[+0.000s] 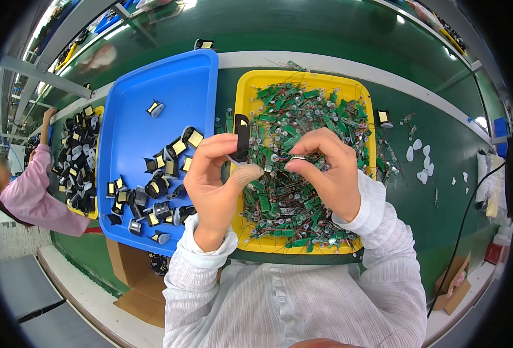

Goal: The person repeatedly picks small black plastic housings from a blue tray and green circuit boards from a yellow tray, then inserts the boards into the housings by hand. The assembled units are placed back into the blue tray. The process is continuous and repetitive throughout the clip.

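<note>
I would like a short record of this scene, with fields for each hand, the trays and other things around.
left hand: holds a black housing part upright between thumb and fingers
right hand: pinches a small wired piece at the fingertips, close to the black part
yellow tray: behind the hands, heaped with small green circuit boards and thin wires
blue tray: to the left, scattered black and yellow parts
table: green, small white pieces at right
other person: at far left, pink sleeve
</note>
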The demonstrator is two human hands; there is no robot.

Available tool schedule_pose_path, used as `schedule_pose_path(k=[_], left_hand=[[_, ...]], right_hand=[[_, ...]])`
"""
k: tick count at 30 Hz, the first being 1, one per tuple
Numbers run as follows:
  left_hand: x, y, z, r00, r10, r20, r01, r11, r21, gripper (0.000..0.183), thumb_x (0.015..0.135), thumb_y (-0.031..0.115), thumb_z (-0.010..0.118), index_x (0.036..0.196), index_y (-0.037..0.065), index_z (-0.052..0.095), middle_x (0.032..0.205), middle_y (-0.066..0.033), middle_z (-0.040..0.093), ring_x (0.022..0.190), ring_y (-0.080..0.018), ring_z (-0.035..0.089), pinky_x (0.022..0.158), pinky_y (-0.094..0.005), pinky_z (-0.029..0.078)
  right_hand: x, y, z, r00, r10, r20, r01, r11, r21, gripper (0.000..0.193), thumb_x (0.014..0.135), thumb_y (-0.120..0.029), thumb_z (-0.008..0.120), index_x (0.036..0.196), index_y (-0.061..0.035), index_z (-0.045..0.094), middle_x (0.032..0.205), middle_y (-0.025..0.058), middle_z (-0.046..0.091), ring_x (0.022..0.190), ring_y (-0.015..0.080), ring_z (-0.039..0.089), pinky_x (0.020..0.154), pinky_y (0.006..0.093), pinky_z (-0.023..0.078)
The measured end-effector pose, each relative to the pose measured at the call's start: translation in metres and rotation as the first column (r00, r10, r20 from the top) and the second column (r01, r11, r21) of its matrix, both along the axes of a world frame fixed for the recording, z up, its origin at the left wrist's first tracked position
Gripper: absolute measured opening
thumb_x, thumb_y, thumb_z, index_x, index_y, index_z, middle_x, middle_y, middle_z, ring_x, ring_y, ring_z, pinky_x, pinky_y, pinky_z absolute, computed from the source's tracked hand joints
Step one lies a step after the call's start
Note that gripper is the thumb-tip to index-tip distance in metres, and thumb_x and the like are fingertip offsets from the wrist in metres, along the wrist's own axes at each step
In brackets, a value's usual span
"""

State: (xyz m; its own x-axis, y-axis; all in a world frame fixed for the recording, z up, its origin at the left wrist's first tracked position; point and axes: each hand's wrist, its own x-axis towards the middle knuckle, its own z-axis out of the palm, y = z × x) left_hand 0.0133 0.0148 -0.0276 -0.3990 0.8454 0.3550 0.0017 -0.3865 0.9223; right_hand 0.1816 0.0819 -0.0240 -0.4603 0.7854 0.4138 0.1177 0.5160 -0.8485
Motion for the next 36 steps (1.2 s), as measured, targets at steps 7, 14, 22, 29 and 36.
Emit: schedule_pose_path(k=[7, 14, 22, 29, 36], left_hand=[[-0.003, 0.000, -0.005, 0.985, -0.006, -0.172, 0.014, 0.999, 0.043, 0.041, 0.060, 0.002, 0.078, 0.094, 0.000, 0.057, 0.099, -0.0108, 0.056, 0.091, -0.0184, 0.056, 0.080, -0.0288, 0.045], [0.002, 0.000, -0.002, 0.981, -0.043, -0.190, 0.034, 0.998, -0.052, 0.036, 0.058, 0.003, 0.079, 0.089, 0.000, 0.060, 0.096, -0.0114, 0.059, 0.089, -0.0192, 0.057, 0.078, -0.0297, 0.046], [0.006, 0.000, -0.004, 0.973, -0.100, -0.206, 0.094, 0.995, -0.038, 0.033, 0.060, 0.005, 0.078, 0.087, -0.001, 0.060, 0.093, -0.0122, 0.061, 0.087, -0.0205, 0.059, 0.073, -0.0290, 0.048], [0.006, 0.001, -0.002, 0.965, -0.094, -0.244, 0.084, 0.995, -0.053, 0.032, 0.061, 0.003, 0.077, 0.087, -0.001, 0.060, 0.094, -0.0120, 0.062, 0.088, -0.0200, 0.059, 0.073, -0.0287, 0.048], [0.008, 0.001, 0.001, 0.969, -0.095, -0.228, 0.074, 0.992, -0.099, 0.031, 0.062, 0.002, 0.076, 0.089, -0.001, 0.061, 0.099, -0.0120, 0.060, 0.087, -0.0181, 0.060, 0.069, -0.0262, 0.049]], right_hand=[[-0.002, 0.003, 0.008, 0.991, -0.126, 0.052, 0.103, 0.942, 0.319, 0.019, 0.063, -0.009, 0.074, 0.072, -0.0050, 0.058, 0.079, 0.0064, 0.055, 0.080, 0.0249, 0.051, 0.070, 0.0338, 0.041], [0.002, 0.000, 0.000, 0.997, 0.017, -0.080, -0.005, 0.989, 0.149, 0.017, 0.066, -0.008, 0.072, 0.070, -0.0045, 0.056, 0.073, 0.0073, 0.057, 0.069, 0.0232, 0.053, 0.066, 0.0324, 0.041], [-0.001, -0.005, 0.001, 0.995, 0.053, -0.087, -0.041, 0.991, 0.129, 0.017, 0.067, -0.009, 0.073, 0.070, -0.0048, 0.056, 0.060, 0.0050, 0.055, 0.055, 0.0216, 0.053, 0.061, 0.0314, 0.040], [-0.002, -0.004, 0.000, 0.997, 0.030, -0.073, -0.019, 0.989, 0.148, 0.018, 0.066, -0.009, 0.073, 0.070, -0.0044, 0.057, 0.061, 0.0056, 0.056, 0.056, 0.0219, 0.054, 0.060, 0.0314, 0.041], [-0.003, -0.003, 0.001, 0.999, 0.005, -0.034, -0.001, 0.991, 0.137, 0.017, 0.067, -0.008, 0.072, 0.069, -0.0041, 0.056, 0.062, 0.0062, 0.057, 0.056, 0.0220, 0.054, 0.059, 0.0316, 0.041]])
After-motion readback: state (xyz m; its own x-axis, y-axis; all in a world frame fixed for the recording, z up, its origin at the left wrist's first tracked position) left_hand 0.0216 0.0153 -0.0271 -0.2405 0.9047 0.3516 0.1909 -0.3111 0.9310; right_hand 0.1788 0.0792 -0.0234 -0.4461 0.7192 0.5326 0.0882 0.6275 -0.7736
